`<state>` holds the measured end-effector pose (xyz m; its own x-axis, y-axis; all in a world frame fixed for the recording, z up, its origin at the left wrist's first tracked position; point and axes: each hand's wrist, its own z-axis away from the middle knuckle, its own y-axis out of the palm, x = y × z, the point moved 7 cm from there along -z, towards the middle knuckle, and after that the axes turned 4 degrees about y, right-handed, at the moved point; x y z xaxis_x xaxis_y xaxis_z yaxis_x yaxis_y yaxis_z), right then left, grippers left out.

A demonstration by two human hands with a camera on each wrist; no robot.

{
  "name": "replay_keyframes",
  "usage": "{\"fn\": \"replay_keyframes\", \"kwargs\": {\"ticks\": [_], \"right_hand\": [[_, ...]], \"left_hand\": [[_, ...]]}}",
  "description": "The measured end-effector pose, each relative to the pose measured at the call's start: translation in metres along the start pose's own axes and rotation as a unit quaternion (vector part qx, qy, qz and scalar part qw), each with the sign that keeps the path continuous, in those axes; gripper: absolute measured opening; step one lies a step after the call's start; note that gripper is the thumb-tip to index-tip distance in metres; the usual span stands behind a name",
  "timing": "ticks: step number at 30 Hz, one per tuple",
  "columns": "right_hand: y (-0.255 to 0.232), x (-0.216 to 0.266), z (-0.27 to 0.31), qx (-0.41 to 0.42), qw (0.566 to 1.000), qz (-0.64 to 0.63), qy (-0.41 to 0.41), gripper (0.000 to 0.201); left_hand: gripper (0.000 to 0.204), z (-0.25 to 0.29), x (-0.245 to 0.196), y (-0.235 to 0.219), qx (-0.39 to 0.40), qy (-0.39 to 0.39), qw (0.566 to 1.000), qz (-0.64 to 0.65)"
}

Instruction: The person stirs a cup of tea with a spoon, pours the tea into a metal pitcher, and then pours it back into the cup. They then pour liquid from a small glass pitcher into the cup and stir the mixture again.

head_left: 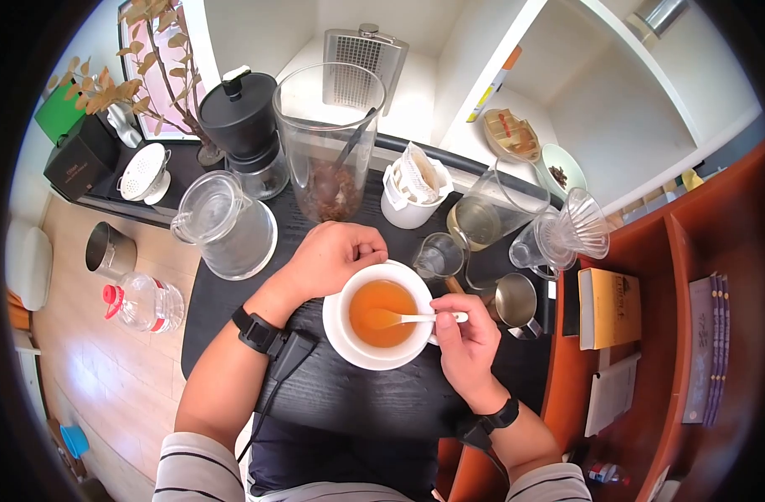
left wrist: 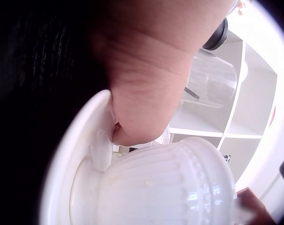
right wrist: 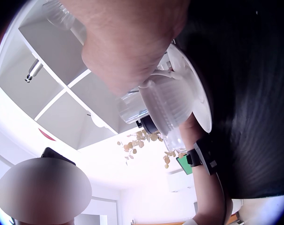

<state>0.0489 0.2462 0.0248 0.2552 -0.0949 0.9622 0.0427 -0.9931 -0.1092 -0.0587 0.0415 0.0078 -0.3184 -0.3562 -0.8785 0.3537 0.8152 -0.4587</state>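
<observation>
A white cup (head_left: 418,341) of amber liquid (head_left: 382,294) stands on a white saucer (head_left: 336,336). My right hand (head_left: 470,343) pinches the handle of a white spoon (head_left: 424,318) between thumb and forefinger, at the cup's right side; the spoon's bowl is in the liquid. At the far left rim of the saucer, my left hand (head_left: 336,259) has its fingers curled at the edge. The left wrist view shows that hand (left wrist: 146,89) against the saucer (left wrist: 62,164), beside the ribbed cup (left wrist: 165,187); its fingertips are mostly hidden. The right wrist view hides the spoon behind the right hand (right wrist: 128,42).
Behind the cup stand a glass pitcher (head_left: 232,230), a black grinder (head_left: 236,113), a tall glass container (head_left: 328,142), a white filter holder (head_left: 409,205) and a small glass jug (head_left: 439,257). A metal cup (head_left: 516,301) is at the right, near the wooden shelf (head_left: 659,335).
</observation>
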Motion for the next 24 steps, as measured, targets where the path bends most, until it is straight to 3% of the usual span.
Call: {"fn": "replay_keyframes", "kwargs": {"ticks": [16, 24], "right_hand": [[0.004, 0.002, -0.004, -0.013, 0.999, -0.014, -0.04, 0.013], [0.005, 0.003, -0.007, -0.006, 0.999, 0.021, -0.045, 0.013]], "left_hand": [[0.013, -0.002, 0.02, 0.009, 0.027, -0.006, 0.993, 0.111], [0.013, -0.001, 0.017, 0.007, 0.028, 0.0, 0.995, 0.099]]}}
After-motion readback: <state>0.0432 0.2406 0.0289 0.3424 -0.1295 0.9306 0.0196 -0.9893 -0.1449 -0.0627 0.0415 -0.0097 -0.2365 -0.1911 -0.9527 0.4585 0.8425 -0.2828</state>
